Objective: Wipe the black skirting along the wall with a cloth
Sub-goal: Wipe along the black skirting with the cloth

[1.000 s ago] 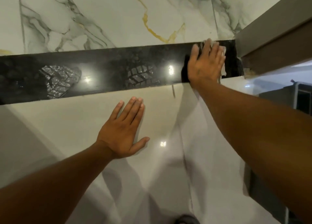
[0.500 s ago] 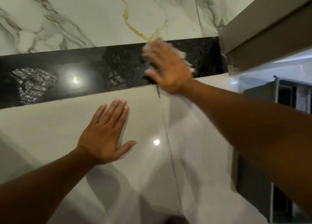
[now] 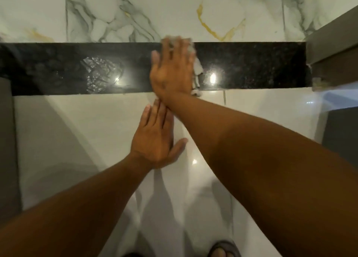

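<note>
A glossy black skirting (image 3: 251,65) runs left to right along the foot of the marble wall. My right hand (image 3: 171,68) lies flat on its middle, pressing a pale cloth (image 3: 196,76) against it; the cloth shows only at the fingertips and along the hand's right edge. My left hand (image 3: 155,138) rests flat, fingers spread, on the white floor tile just below the skirting, its fingertips close to my right wrist.
A white marble wall (image 3: 135,12) with grey and gold veins rises above the skirting. A brown door frame (image 3: 333,43) ends the skirting at right. Glossy floor tiles (image 3: 77,132) spread below. A sandalled foot (image 3: 222,250) shows at the bottom edge.
My right hand has slid the cloth leftwards along the skirting, from beside the door frame to its middle. The left hand has stayed flat on the floor.
</note>
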Demonstrator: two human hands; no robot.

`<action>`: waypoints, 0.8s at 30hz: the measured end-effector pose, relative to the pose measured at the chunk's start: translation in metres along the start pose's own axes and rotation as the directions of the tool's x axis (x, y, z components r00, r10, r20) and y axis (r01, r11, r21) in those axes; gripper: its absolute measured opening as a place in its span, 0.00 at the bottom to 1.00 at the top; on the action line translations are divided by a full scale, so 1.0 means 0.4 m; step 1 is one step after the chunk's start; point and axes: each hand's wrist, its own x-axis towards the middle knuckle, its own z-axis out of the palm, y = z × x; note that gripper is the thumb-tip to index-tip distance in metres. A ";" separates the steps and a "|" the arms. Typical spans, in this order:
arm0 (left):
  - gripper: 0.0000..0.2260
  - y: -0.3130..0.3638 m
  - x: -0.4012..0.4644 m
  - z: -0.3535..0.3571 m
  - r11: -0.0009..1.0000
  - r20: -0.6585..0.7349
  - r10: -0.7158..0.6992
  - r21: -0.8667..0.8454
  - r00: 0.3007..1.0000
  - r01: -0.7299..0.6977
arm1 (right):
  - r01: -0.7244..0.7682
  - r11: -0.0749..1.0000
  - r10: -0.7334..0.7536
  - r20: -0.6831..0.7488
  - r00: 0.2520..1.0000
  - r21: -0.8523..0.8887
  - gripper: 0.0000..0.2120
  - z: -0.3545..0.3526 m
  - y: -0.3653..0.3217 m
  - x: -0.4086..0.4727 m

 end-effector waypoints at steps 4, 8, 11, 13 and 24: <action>0.44 -0.107 -0.109 -0.021 0.993 -0.027 -0.080 0.083 0.996 0.082 | 0.548 0.832 -0.554 0.138 0.821 0.081 0.25 -0.028 0.120 -0.044; 0.45 -0.269 -0.244 -0.057 0.953 -0.060 -0.277 0.114 0.959 0.282 | 0.140 0.990 -0.140 0.007 0.990 -0.022 0.26 -0.057 0.264 -0.046; 0.46 -0.295 -0.258 -0.059 0.937 -0.055 -0.335 0.089 0.940 0.339 | -0.273 0.960 0.265 -0.126 0.956 -0.054 0.30 -0.024 0.198 -0.018; 0.46 -0.295 -0.260 -0.059 0.941 -0.058 -0.328 0.073 0.943 0.331 | -0.429 0.903 0.424 -0.162 0.891 0.007 0.32 0.011 0.087 0.006; 0.49 -0.272 -0.226 -0.020 0.748 -0.155 -0.656 -0.002 0.739 0.664 | 0.325 0.946 -0.324 0.134 0.937 0.013 0.30 0.149 -0.458 -0.059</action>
